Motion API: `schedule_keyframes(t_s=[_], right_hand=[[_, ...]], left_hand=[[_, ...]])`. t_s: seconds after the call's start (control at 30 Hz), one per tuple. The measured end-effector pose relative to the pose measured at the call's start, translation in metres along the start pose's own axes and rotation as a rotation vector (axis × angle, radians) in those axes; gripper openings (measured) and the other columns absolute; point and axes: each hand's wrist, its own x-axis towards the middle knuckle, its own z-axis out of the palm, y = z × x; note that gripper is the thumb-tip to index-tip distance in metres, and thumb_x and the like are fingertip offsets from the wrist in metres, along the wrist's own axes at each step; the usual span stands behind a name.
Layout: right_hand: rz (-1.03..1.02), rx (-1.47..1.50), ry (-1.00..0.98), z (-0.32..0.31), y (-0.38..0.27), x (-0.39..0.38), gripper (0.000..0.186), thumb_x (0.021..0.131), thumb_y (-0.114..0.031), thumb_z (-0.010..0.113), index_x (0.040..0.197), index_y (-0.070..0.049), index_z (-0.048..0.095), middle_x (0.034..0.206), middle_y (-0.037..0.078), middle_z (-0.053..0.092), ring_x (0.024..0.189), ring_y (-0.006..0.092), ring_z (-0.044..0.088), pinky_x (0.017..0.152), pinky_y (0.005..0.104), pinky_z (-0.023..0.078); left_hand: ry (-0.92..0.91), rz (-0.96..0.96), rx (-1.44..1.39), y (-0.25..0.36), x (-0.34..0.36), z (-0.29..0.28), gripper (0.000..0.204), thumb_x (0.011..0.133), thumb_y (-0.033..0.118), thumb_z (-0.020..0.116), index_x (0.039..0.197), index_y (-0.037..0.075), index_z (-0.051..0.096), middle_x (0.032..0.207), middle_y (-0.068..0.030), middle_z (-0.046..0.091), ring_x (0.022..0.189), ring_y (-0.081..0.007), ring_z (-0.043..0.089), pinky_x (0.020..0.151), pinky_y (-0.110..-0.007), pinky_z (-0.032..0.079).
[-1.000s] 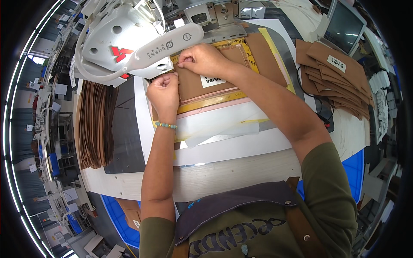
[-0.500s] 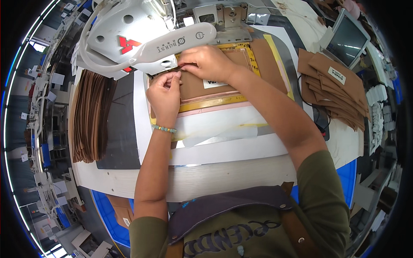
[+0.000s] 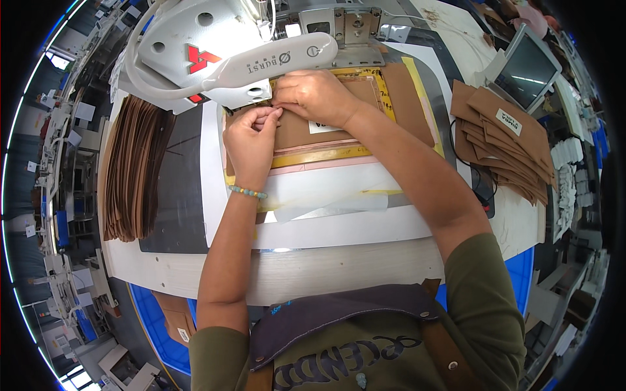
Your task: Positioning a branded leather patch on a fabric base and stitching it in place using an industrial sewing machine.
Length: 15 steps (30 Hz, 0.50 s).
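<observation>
A brown leather piece (image 3: 297,133) with a white label lies in a yellow-edged template frame (image 3: 326,155) on the bed of a white sewing machine (image 3: 222,55). My left hand (image 3: 251,140) rests on the piece's left part, its fingertips pinched at the upper edge. My right hand (image 3: 316,94) lies just right of it, fingers pressed on the same edge under the machine's arm. The fingertips of both hands meet there; what they pinch is too small to tell.
A tall stack of brown leather pieces (image 3: 134,169) stands on edge at the left on a dark mat. Another pile of brown pieces with white labels (image 3: 505,143) lies at the right, below a tilted screen (image 3: 528,68). White sheets (image 3: 339,208) cover the table front.
Both hands have edged closer together at the piece's upper edge under the machine arm; the view has shifted slightly.
</observation>
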Motion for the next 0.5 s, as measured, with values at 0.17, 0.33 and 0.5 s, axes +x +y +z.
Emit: schedule_keyframes(t_s=[0.17,0.33,0.5], right_hand=[[-0.001,0.000,-0.018,0.0049,-0.0005,-0.0012,0.006,0.078,-0.015,0.076,0.084,-0.012,0.075,0.084,-0.002,0.068,0.085,0.0203,0.065,0.071,0.0360,0.056],[0.144,-0.071,0.002,0.0060,-0.0020,-0.0010,0.007,0.083,-0.017,0.072,0.084,-0.011,0.077,0.087,0.000,0.070,0.088,0.0218,0.067,0.072,0.0367,0.056],[0.253,-0.009,0.032,0.0028,-0.0001,-0.0021,0.010,0.088,-0.016,0.071,0.089,-0.009,0.078,0.090,0.005,0.075,0.081,0.0287,0.070,0.072,0.0392,0.057]], left_hand=[[0.052,0.078,0.071,-0.0022,0.0004,-0.0009,0.013,0.091,0.010,0.078,0.094,-0.003,0.079,0.076,-0.0053,0.075,0.064,-0.0062,0.065,0.060,-0.021,0.050],[0.064,0.097,0.141,-0.0061,0.0014,-0.0007,0.013,0.091,0.011,0.077,0.091,-0.002,0.078,0.075,-0.0052,0.074,0.063,-0.0063,0.064,0.061,-0.022,0.050],[0.073,0.060,0.115,-0.0080,0.0032,0.0017,0.013,0.091,0.010,0.076,0.088,-0.002,0.077,0.073,-0.0052,0.074,0.063,-0.0057,0.063,0.060,-0.022,0.050]])
